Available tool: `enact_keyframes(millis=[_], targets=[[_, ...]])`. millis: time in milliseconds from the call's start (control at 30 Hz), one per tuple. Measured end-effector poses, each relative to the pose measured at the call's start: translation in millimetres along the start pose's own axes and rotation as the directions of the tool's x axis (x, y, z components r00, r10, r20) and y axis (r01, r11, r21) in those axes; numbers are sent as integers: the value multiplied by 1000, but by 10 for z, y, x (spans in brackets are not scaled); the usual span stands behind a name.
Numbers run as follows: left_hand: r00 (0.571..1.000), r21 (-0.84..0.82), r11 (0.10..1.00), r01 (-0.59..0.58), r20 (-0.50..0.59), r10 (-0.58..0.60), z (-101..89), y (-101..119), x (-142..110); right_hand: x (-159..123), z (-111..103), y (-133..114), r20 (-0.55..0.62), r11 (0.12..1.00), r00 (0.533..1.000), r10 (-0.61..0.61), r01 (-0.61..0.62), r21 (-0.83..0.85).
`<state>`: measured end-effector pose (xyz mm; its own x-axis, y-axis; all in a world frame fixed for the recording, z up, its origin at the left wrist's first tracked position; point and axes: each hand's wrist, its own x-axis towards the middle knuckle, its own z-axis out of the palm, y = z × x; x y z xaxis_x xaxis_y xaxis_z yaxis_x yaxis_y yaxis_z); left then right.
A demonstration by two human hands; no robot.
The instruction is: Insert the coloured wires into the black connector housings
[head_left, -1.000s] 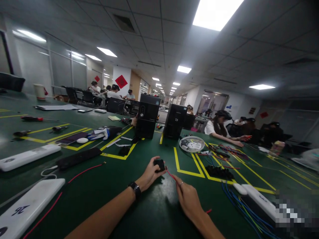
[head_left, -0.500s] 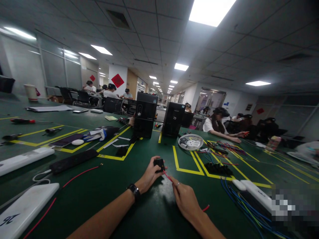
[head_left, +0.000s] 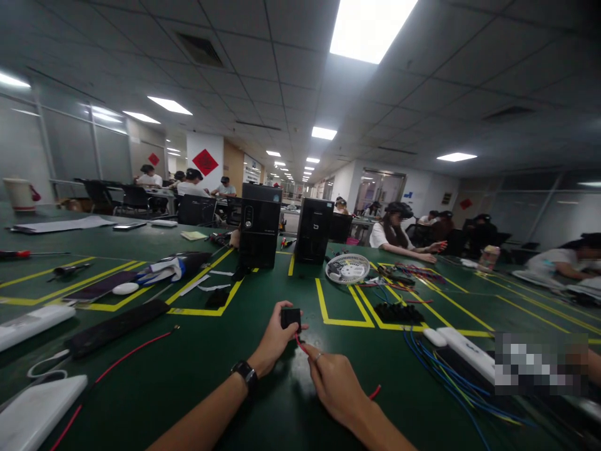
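Observation:
My left hand (head_left: 271,341) is closed around a small black block (head_left: 291,318), with the thumb across its near side. From the right, my right hand (head_left: 339,383) pinches a short red wire (head_left: 299,342). The wire's tip meets the underside of the block near my left thumb; whether it sits inside a hole is too small to tell. The red wire's tail (head_left: 375,392) sticks out past the right hand. Both hands are held over the green table (head_left: 282,413).
Two black computer towers (head_left: 260,228) stand ahead. A white round basket (head_left: 347,268) and black blocks (head_left: 399,312) lie right of centre. Blue wires (head_left: 434,363) run beside a white power strip (head_left: 467,354). Leftward are another red wire (head_left: 126,354) and a black pouch (head_left: 117,326). Across the table sits a person (head_left: 392,235).
The view has turned slightly right, so everything sits further left. My left hand has tilted the block so its broad face shows more, and the red wire stays against it.

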<state>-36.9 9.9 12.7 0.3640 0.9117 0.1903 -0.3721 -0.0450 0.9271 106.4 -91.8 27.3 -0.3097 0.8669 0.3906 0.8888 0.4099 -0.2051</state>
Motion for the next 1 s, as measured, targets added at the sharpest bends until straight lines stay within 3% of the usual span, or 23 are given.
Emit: enact_keyframes(millis=[133,233,433,567,767,900,1000], targets=[[998,41,997,-60,-1,61,26,22,-15,-1,-59,-46,-33,1000,999,13,-14,-8],[994,9,995,-95,-54,95,53,-6,9,-31,28,-20,-5,998,1000,13,-14,-58],[961,-262,965,-8,-269,-65,116,-66,110,-30,278,28,30,980,998,-54,59,-191],[975,-265,963,-37,-220,-24,126,18,85,-23,182,-13,-19,992,1000,-23,21,-122],[983,-244,969,-32,-185,-15,136,47,-18,-55,53,-4,-50,982,985,165,-160,96],[987,-308,951,14,-146,-62,102,13,-7,-53,55,58,-23,969,975,220,-216,119],[978,-281,960,6,-200,-64,84,-14,18,-45,32,55,-21,971,977,211,-207,121]])
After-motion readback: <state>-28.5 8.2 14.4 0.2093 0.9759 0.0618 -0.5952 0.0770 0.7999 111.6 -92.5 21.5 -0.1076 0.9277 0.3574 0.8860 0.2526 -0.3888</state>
